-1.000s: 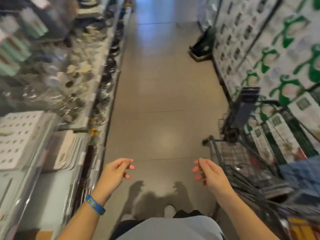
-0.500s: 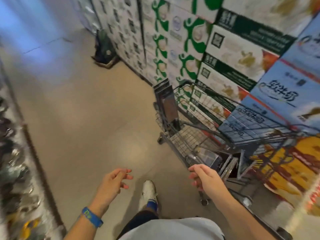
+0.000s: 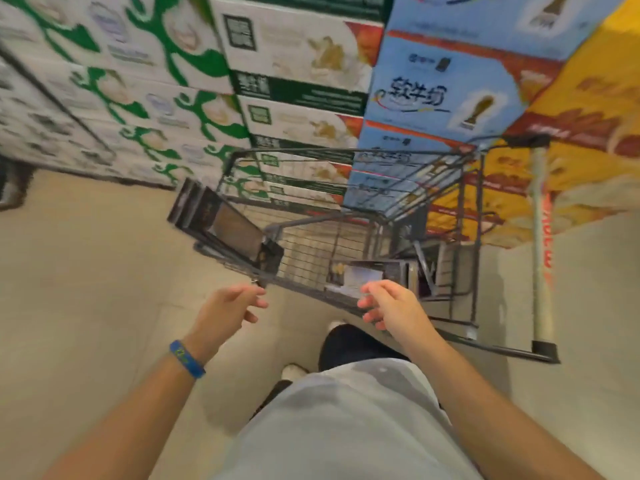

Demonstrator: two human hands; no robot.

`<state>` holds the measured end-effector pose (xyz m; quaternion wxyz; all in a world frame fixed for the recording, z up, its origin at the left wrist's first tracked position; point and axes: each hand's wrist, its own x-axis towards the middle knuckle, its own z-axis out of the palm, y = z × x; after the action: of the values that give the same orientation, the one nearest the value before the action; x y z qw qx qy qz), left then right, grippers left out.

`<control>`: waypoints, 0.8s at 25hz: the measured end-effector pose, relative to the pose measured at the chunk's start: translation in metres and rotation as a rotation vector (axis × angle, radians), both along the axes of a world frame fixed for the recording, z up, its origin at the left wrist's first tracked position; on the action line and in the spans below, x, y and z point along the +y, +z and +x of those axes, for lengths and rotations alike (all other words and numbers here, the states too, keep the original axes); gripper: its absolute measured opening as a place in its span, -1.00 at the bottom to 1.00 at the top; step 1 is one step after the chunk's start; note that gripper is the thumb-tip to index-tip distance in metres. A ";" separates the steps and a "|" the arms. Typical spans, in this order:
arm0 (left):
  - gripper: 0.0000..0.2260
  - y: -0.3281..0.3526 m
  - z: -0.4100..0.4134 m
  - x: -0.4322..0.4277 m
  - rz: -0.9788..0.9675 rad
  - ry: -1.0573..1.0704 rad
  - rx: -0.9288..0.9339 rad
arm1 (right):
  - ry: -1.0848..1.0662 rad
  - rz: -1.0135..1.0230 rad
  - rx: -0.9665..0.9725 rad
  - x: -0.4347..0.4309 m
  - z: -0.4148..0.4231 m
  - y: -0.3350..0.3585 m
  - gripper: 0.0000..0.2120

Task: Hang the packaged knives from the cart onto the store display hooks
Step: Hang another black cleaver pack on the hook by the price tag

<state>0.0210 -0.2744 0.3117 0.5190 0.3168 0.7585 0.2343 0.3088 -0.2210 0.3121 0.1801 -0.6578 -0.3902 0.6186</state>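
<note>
A dark wire shopping cart (image 3: pixel 465 209) stands in front of me on the tiled floor. Dark flat packages (image 3: pixel 221 223) lean over its left end, and more packaged goods (image 3: pixel 367 275) lie on its bottom; the blur hides what they are. My left hand (image 3: pixel 228 306) hovers just short of the cart's near corner, fingers loosely curled and holding nothing. My right hand (image 3: pixel 391 306) is over the cart's near rim above the packages on the bottom, fingers relaxed and empty. The display hooks are out of view.
Stacked cartons line the far side of the aisle: green and white ones (image 3: pixel 145 91), blue ones (image 3: pixel 446 91) and yellow ones (image 3: pixel 588 98). The cart's pale handle bar (image 3: pixel 540 244) runs down the right. Beige floor (image 3: pixel 86 289) lies to the left.
My view has swung right from the shelf aisle to face the cart. Both hands have come forward to the cart's near edge, still holding nothing.
</note>
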 end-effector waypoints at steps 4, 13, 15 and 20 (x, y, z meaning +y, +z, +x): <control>-0.80 -0.009 0.024 0.046 -0.015 -0.095 -0.030 | -0.092 -0.052 -0.104 0.021 0.027 -0.010 -0.84; -0.77 -0.015 0.066 0.103 -0.049 -0.095 -0.033 | 0.948 0.247 -0.933 0.125 0.014 -0.062 -0.70; -0.75 -0.016 0.071 0.108 -0.057 -0.075 -0.053 | 1.086 0.201 -1.072 0.125 0.017 -0.069 -0.67; -0.77 -0.025 0.074 0.122 -0.101 -0.114 -0.081 | 0.815 0.061 -0.921 0.141 0.038 -0.074 -0.78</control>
<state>0.0952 -0.1528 0.2870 0.5771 0.3232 0.7284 0.1784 0.3466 -0.0804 0.2378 -0.2391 -0.6498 -0.6656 0.2787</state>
